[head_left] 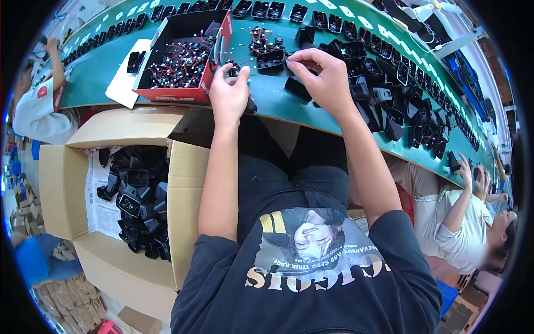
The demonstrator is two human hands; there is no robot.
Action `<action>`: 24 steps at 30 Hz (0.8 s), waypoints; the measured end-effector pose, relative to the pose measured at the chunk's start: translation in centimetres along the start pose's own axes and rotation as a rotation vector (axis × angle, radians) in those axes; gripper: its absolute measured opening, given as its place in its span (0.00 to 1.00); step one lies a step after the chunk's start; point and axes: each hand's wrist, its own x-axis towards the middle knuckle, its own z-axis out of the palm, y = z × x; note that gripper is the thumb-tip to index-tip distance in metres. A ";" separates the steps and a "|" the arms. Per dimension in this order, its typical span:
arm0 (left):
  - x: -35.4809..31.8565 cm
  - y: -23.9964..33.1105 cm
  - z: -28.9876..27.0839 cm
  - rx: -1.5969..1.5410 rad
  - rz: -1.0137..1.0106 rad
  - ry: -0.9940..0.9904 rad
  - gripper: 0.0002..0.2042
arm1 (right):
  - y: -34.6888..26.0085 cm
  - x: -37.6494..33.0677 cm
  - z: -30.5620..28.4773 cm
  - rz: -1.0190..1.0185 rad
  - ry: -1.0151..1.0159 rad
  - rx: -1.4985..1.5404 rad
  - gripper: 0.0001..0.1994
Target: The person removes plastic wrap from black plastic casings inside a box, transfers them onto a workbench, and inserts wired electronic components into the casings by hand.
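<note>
Left hand (229,92) pinched on small black part (233,70), near edge of desk (267,100); right hand (320,75) fingertips closed, contents unclear; black housing (271,60) lies between, nearer right

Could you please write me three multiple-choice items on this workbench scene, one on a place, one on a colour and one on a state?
1. Where is the red box?
A. On the belt, left of the left hand
B. On the floor
C. On the person's lap

2. What colour is the belt?
A. Yellow
B. Green
C. White

3. How is the cardboard carton?
A. Taped shut
B. Flattened
C. Open, with black parts inside

Answers:
1 A, since the box sits on the belt beside the left hand.
2 B, since the bare belt surface shows green.
3 C, since its flaps are spread and black housings lie piled inside.
</note>
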 end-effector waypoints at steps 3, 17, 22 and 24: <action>0.1 0.4 0.2 0.091 -0.007 0.003 0.18 | -0.1 -1.5 -0.8 -0.039 0.057 0.010 0.06; -4.9 2.1 0.8 -0.870 0.163 -0.399 0.07 | -4.8 -7.9 -2.5 -0.318 0.121 0.038 0.14; -7.3 2.9 1.5 -1.125 0.159 -0.653 0.06 | -6.9 -9.9 -3.4 -0.238 0.059 0.214 0.18; -7.6 2.9 1.3 -1.097 0.171 -0.711 0.07 | -7.4 -10.5 -4.0 -0.266 0.014 0.150 0.18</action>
